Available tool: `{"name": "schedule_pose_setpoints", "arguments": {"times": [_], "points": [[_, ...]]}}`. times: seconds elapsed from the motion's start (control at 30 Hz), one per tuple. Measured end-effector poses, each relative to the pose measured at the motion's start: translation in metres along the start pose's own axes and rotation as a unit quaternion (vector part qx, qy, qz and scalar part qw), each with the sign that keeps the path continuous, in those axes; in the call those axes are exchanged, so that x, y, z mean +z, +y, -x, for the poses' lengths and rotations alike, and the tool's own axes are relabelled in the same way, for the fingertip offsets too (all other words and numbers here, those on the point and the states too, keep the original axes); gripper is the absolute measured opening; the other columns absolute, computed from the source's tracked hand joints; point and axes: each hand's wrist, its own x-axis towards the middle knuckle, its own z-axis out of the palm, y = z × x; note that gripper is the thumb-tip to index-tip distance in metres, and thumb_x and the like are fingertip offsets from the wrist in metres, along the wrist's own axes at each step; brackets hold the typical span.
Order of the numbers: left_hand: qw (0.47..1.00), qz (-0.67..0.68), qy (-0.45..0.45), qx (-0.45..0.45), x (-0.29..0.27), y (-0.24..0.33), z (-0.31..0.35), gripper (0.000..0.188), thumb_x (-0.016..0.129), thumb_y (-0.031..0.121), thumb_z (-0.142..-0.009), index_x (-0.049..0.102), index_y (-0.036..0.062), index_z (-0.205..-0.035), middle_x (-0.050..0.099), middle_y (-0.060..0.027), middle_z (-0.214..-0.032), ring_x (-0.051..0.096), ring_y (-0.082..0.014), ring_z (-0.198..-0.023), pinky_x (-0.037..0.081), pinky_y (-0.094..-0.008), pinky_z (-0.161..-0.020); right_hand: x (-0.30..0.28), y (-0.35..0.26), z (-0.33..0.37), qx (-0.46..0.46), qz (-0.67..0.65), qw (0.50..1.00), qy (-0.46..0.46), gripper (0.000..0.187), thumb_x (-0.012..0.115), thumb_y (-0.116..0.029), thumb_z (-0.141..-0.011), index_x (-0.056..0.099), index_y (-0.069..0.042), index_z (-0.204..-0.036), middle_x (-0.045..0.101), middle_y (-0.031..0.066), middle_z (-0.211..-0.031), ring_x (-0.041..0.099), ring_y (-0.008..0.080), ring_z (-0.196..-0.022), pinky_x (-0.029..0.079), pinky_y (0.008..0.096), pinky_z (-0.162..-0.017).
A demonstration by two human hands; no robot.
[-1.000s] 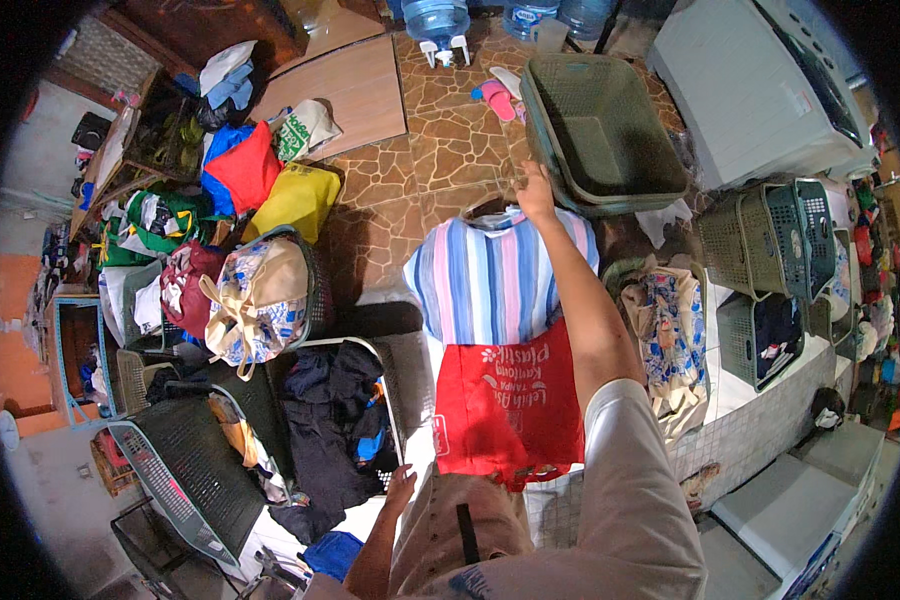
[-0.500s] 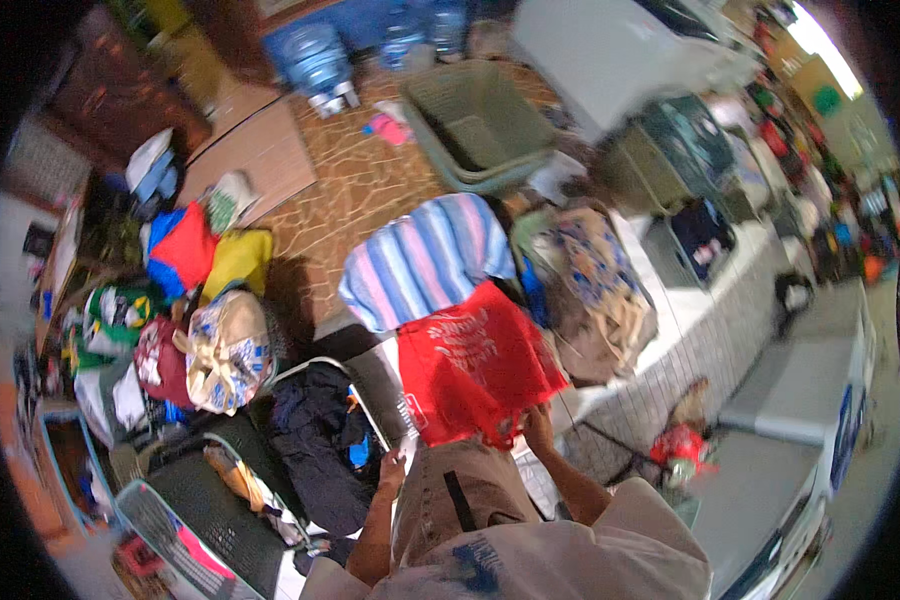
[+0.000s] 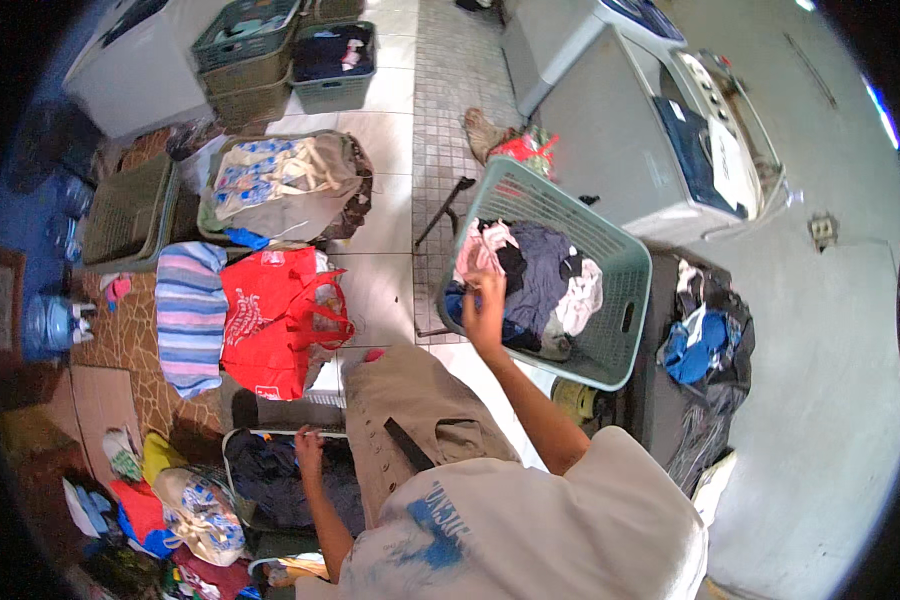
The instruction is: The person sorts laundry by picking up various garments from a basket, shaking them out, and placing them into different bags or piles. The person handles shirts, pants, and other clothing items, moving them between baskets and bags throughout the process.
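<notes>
My right hand (image 3: 485,308) is over the near left side of a green laundry basket (image 3: 625,290), its fingers loosely bent and apart beside a pink garment (image 3: 487,243). A dark grey-blue garment (image 3: 542,270) and a white patterned cloth (image 3: 580,295) lie in the same basket. My left hand (image 3: 310,445) hangs with slightly spread fingers over dark clothes (image 3: 265,480) in another basket, holding nothing that I can see. Left of my legs, a red tote bag (image 3: 270,330) rests against a striped bundle (image 3: 190,315).
Washing machines (image 3: 610,130) line the far right. A full basket with a patterned cloth bag (image 3: 270,180) on top stands beyond the red tote. An empty green basket (image 3: 120,220) is at far left. Black plastic bags (image 3: 715,350) lie right of the laundry basket.
My body and view have turned right. My right hand has left the red tote bag's edge and reached over the green laundry basket, which has come into view.
</notes>
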Motion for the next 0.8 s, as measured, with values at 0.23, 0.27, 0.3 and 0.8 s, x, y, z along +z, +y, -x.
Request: {"name": "schedule_pose_setpoints", "arguments": {"times": [0.23, 0.27, 0.3, 0.8], "points": [[0.914, -0.374, -0.102, 0.117, 0.087, 0.034, 0.037, 0.039, 0.051, 0.023, -0.088, 0.044, 0.0038, -0.121, 0.060, -0.0162, -0.089, 0.059, -0.0263, -0.082, 0.046, -0.0358, -0.074, -0.071, 0.249, 0.075, 0.463, 0.031, 0.873, -0.153, 0.017, 0.059, -0.012, -0.072, 0.062, 0.003, -0.079, 0.061, 0.0161, -0.067, 0.060, 0.0299, -0.061, 0.047, 0.0384, -0.057], [0.910, -0.382, -0.109, 0.118, 0.102, 0.045, 0.042, 0.039, 0.051, 0.023, -0.088, 0.044, 0.0042, -0.121, 0.060, -0.0167, -0.090, 0.059, -0.0273, -0.085, 0.046, -0.0359, -0.076, -0.079, 0.283, 0.089, 0.451, 0.091, 0.870, -0.178, 0.019, 0.060, -0.012, -0.071, 0.061, 0.002, -0.084, 0.061, 0.0168, -0.070, 0.059, 0.0326, -0.066, 0.048, 0.0398, -0.062], [0.902, -0.400, -0.105, 0.121, 0.114, 0.054, 0.049, 0.038, 0.050, 0.020, -0.089, 0.044, 0.0043, -0.123, 0.060, -0.0189, -0.096, 0.060, -0.0277, -0.088, 0.046, -0.0357, -0.078, -0.086, 0.310, 0.101, 0.438, 0.145, 0.863, -0.206, 0.023, 0.062, -0.012, -0.070, 0.060, 0.002, -0.088, 0.061, 0.0176, -0.073, 0.059, 0.0354, -0.072, 0.048, 0.0412, -0.067], [0.936, -0.242, -0.130, 0.221, 0.376, 0.179, 0.152, 0.023, 0.044, 0.008, -0.092, 0.054, -0.0012, -0.111, 0.060, -0.0103, -0.103, 0.059, -0.0157, -0.091, 0.045, -0.0276, -0.082, -0.078, 0.303, 0.037, 0.368, 0.131, 0.919, -0.058, 0.021, 0.063, -0.023, -0.075, 0.062, -0.005, -0.086, 0.049, 0.0145, -0.105, 0.047, 0.0326, -0.100, 0.041, 0.0436, -0.081]]}}
